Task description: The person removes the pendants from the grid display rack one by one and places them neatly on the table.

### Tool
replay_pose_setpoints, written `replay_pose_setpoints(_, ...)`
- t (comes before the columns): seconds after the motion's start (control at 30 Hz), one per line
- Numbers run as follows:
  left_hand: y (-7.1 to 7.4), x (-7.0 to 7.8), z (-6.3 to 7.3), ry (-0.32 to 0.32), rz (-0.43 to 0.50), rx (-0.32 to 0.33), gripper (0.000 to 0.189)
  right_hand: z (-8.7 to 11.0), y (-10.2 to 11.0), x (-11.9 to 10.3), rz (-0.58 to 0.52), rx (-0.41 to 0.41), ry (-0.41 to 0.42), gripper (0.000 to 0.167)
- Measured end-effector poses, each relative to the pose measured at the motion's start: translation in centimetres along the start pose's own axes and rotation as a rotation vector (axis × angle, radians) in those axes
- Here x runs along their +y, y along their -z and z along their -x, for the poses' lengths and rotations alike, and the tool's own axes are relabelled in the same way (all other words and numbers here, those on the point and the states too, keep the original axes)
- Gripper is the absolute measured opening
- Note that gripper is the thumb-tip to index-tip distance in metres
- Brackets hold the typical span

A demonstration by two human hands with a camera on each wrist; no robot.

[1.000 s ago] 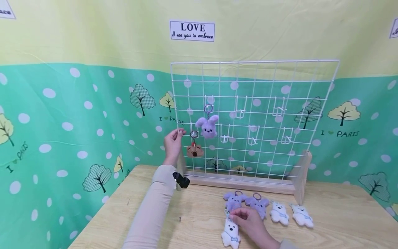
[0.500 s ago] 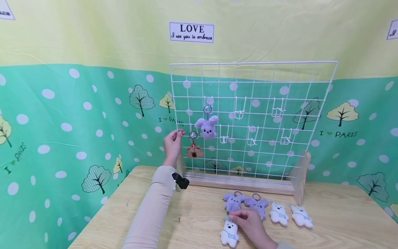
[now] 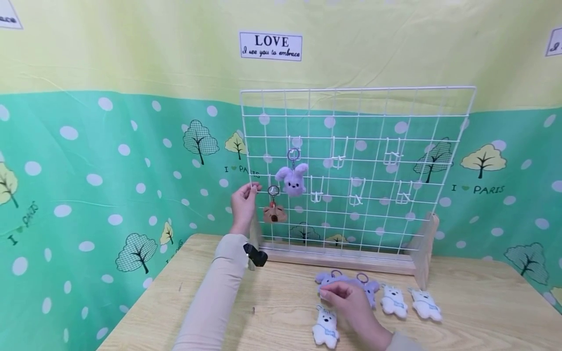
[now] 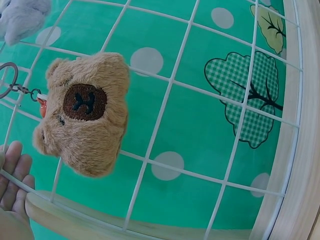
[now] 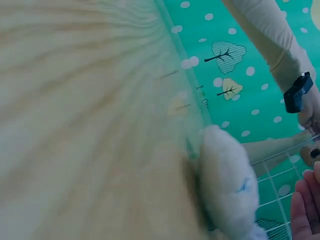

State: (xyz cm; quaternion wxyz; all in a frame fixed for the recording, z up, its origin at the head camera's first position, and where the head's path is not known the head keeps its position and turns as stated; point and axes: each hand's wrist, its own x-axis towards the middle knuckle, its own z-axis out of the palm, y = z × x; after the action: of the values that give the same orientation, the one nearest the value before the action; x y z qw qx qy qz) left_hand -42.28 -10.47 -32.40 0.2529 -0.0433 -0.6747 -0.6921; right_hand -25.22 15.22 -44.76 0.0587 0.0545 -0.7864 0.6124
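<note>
With thumb and fingers, my left hand [image 3: 243,208] grips the left edge of a white wire grid rack [image 3: 360,88]. Beside it hangs a brown bear-head plush keychain [image 3: 274,215], large in the left wrist view, and a purple bunny keychain [image 3: 294,184] hangs just above. My right hand [image 3: 354,308] is over the table, fingers relaxed and nothing visible between them. It partly hides two purple bunny keychains, the left bunny [image 3: 322,279] and the right bunny [image 3: 372,294]. Just below its fingertips lies a white bear keychain [image 3: 326,330].
Two more white plush keychains, a nearer one [image 3: 393,302] and a farther one [image 3: 425,305], lie to the right. Several bare hooks, such as a hook [image 3: 338,161], sit on the grid. The rack's wooden base [image 3: 342,260] stands on the wooden table [image 3: 175,297].
My right hand has let go of the white bear keychain and moved slightly up, over the purple bunnies. The bear stays on the table. My left hand keeps its grip on the grid.
</note>
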Motion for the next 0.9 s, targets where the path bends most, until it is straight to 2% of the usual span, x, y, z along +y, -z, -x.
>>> replay_pose_setpoints(0.1, 0.0, 0.0, 0.0, 0.007, 0.001, -0.006, 0.022, -0.6, 0.2, -1.5, 0.017, 0.000, 0.029, 0.013)
replay_pose_setpoints(0.3, 0.0, -0.2, 0.0, 0.020, 0.002, -0.010, 0.022, -2.4, 1.5, -4.7, 0.022, 0.027, 0.085, 0.017)
replay_pose_setpoints(0.47, 0.1, -0.3, 0.0, 0.020, -0.005, -0.006, 0.021, -4.1, 2.9, -7.3, 0.050, 0.016, 0.225, 0.018)
replay_pose_setpoints(0.7, 0.1, 0.0, 0.0, 0.010, -0.011, -0.009, 0.022, -6.4, 3.4, -11.2, 0.089, 0.060, 0.410, 0.020)
replay_pose_setpoints(0.77, 0.1, 0.0, 0.0, 0.009, -0.011, -0.013, 0.022, -7.0, 3.2, -12.4, 0.087, 0.066, 0.447, 0.021)
replay_pose_setpoints(0.9, 0.0, 0.1, 0.0, 0.005, -0.004, -0.008, 0.022, -8.3, 2.5, -14.9, 0.063, 0.047, 0.468, 0.026)
